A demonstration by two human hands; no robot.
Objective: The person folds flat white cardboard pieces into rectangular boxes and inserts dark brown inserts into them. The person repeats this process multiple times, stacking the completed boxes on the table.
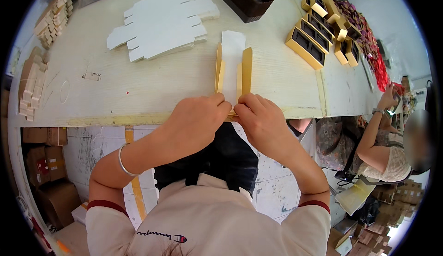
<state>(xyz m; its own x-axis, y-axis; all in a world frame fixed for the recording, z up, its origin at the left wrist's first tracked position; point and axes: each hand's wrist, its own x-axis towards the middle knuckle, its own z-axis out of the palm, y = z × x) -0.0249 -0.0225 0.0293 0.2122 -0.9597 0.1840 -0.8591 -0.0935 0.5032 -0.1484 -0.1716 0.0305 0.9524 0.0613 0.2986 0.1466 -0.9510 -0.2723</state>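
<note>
A partly folded cardboard box (233, 55), white inside with gold outer faces, lies at the table's front edge in front of me. Its two long sides stand up, and a white end flap stretches flat at the far end. My left hand (196, 117) pinches the near left corner. At the near right corner, my right hand (262, 120) has its fingers bent and pressed on the card. Both sets of fingertips nearly meet and cover the near end. Beyond the box to the left lies a stack of flat white carton blanks (161, 27).
Nested dark brown plastic trays (247, 0) stand at the back. Gold boxes (304, 48) with dark inserts are grouped at the far right, near a red pile (380, 71). Card pieces (32, 85) are stacked at the left edge. Another person's hand (387, 98) works at the right.
</note>
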